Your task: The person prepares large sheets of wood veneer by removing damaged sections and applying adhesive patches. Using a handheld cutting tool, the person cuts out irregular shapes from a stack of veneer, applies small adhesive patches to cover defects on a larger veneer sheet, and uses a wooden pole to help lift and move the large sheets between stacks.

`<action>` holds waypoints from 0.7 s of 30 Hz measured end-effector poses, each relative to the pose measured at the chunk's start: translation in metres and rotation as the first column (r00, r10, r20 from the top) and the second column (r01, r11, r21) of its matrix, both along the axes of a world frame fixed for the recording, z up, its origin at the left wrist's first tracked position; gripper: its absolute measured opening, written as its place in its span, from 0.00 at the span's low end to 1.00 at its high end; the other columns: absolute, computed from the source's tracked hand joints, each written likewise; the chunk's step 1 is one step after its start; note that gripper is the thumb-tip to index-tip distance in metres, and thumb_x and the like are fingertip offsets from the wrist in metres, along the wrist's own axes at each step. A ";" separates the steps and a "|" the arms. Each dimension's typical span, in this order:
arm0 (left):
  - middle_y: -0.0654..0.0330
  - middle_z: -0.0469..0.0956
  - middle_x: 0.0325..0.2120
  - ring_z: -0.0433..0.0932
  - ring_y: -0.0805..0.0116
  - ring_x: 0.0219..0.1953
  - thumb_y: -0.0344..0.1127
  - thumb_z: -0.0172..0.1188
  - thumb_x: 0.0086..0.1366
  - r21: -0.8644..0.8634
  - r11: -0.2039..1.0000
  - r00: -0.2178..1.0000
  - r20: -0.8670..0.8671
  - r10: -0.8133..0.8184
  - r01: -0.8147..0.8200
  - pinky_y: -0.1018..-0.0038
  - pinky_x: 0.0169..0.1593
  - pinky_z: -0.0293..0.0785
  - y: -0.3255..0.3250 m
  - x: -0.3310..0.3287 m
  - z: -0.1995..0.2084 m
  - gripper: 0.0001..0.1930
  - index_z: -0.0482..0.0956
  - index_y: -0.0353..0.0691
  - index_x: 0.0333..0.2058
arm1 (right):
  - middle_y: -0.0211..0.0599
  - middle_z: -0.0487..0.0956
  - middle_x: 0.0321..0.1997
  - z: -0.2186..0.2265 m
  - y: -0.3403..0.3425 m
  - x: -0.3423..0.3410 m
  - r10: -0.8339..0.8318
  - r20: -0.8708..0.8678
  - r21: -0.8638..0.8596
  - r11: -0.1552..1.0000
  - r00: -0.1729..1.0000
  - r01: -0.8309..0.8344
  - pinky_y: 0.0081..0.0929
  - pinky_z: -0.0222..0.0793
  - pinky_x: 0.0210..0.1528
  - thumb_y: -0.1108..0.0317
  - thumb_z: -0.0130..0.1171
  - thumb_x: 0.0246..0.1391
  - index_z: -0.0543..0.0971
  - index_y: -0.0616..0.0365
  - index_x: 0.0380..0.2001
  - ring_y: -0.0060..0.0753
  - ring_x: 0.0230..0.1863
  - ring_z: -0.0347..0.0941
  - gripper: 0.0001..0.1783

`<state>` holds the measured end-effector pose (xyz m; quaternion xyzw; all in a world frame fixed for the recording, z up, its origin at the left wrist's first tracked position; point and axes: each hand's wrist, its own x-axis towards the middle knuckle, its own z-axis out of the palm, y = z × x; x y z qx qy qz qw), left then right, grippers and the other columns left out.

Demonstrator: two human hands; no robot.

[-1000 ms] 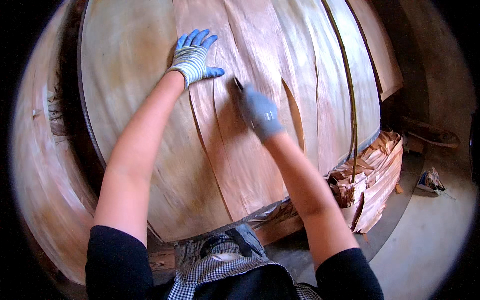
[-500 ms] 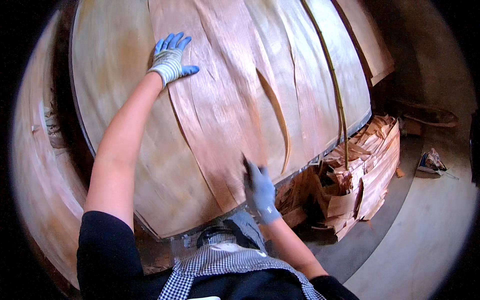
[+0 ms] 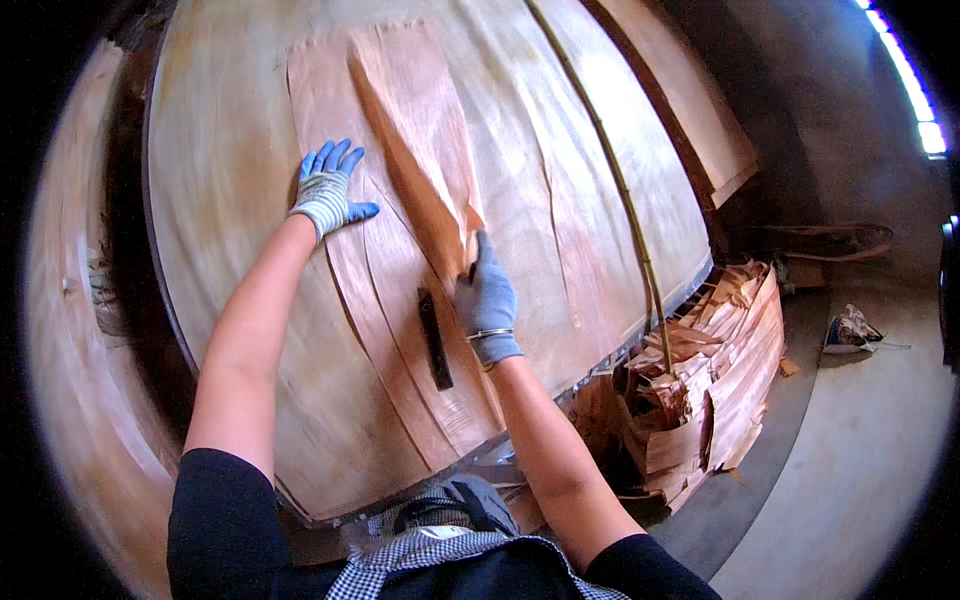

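- The pale sheet (image 3: 220, 130) spreads broad and curved in front of the person, and all places below are told from it.
- The pinkish strip (image 3: 385, 310) lies lengthwise over the middle of the pale sheet, reaching down to its near edge; its upper end has a ragged edge.
- The left hand (image 3: 330, 195), in a striped glove with blue fingers, grasps nothing: it rests spread over the left edge of the strip, left of the middle of the pale sheet.
- The right hand (image 3: 487, 300), in a grey glove, is closed on the right part of the strip, right of the middle of the pale sheet; there the strip rises in a long fold running up from the fingers.
- A dark bar (image 3: 434, 338) lies on the strip just left of the right hand, over the lower middle of the pale sheet.
- A thin rod (image 3: 630, 210) runs along the right part of the pale sheet.
- A ragged bundle (image 3: 715, 390) of thin reddish sheets stands just beyond the lower right corner of the pale sheet.
- A small object (image 3: 850, 330), too small to tell, lies on the floor (image 3: 800, 470) well right of the pale sheet.
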<state>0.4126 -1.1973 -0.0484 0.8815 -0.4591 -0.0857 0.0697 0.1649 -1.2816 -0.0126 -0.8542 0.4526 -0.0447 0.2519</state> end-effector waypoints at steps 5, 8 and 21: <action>0.53 0.52 0.58 0.50 0.55 0.60 0.63 0.54 0.46 -0.271 0.881 0.917 -0.205 0.341 -0.388 0.63 0.60 0.46 0.002 0.034 -0.024 0.43 0.56 0.44 0.55 | 0.50 0.74 0.28 0.083 -0.002 0.043 0.143 0.484 0.143 0.960 0.863 -0.240 0.29 0.68 0.29 0.71 0.54 0.40 0.69 0.57 0.45 0.38 0.27 0.73 0.23; 0.50 0.61 0.53 0.59 0.55 0.56 0.64 0.47 0.52 -0.375 0.669 0.761 -0.418 0.495 -0.641 0.68 0.57 0.55 -0.008 0.048 -0.017 0.39 0.59 0.40 0.54 | 0.33 0.74 0.28 0.135 -0.029 0.071 -0.087 0.823 0.433 0.737 0.562 -0.519 0.16 0.66 0.30 0.75 0.57 0.40 0.70 0.65 0.44 0.20 0.27 0.69 0.23; 0.54 0.65 0.44 0.64 0.64 0.47 0.42 0.43 0.63 -0.853 0.408 0.860 0.086 -0.503 0.324 0.71 0.52 0.62 -0.097 -0.258 0.130 0.20 0.60 0.37 0.50 | 0.39 0.70 0.48 0.194 -0.021 -0.271 -0.188 0.662 0.259 0.966 0.725 0.015 0.22 0.64 0.47 0.74 0.57 0.45 0.68 0.60 0.47 0.29 0.47 0.68 0.23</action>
